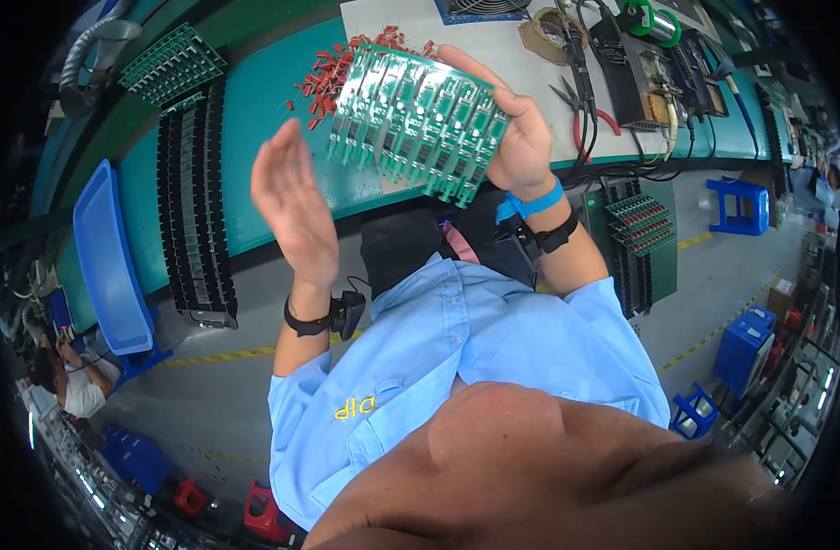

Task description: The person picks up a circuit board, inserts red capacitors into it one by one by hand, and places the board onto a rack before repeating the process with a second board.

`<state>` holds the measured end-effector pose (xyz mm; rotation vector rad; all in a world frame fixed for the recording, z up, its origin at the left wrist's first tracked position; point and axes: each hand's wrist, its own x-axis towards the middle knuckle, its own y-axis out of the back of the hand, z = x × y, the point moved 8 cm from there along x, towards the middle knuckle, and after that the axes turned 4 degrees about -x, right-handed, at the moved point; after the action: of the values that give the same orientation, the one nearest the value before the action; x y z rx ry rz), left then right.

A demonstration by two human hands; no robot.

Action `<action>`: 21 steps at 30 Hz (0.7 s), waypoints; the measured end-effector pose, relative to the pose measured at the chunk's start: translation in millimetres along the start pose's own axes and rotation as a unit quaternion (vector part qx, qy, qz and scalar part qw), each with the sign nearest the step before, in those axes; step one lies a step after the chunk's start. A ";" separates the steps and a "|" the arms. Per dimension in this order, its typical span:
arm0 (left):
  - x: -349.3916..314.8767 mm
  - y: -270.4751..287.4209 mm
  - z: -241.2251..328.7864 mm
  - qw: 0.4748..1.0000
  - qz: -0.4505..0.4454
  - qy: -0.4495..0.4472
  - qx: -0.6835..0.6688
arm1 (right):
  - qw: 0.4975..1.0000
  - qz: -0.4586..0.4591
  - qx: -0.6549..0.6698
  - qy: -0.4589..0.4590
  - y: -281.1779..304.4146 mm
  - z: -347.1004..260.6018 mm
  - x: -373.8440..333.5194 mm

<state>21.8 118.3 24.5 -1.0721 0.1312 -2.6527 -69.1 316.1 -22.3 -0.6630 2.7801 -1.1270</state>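
Observation:
A green circuit board panel (pixel 415 115), made of several narrow strips side by side, is tilted up above the table. My right hand (pixel 523 137) grips its right end, with the thumb at the upper corner and fingers reaching along the far edge. To the left of the panel is my left hand (pixel 294 206), apart from it, fingers stretched upward and slightly blurred, with nothing in it. Behind the panel lies a heap of small red components (pixel 328 78) with wire leads, partly hidden by the board.
A black slotted rack (pixel 193 202) stands at the left beside a stack of green boards (pixel 174 64) and a blue tray (pixel 113 257). Pliers with red handles (pixel 580 115), cables and a soldering unit (pixel 626 78) lie at the right. Another rack (pixel 635 229) holds boards lower right.

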 end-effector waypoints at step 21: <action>-68.6 -35.3 -70.3 0.488 -0.004 0.469 -0.736 | 0.912 -0.017 -0.408 -0.047 -15.9 15.0 -1.7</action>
<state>12.4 170.4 -65.5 0.5467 2.8183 -2.1820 -58.5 296.9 -22.7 -0.7739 3.0836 0.1413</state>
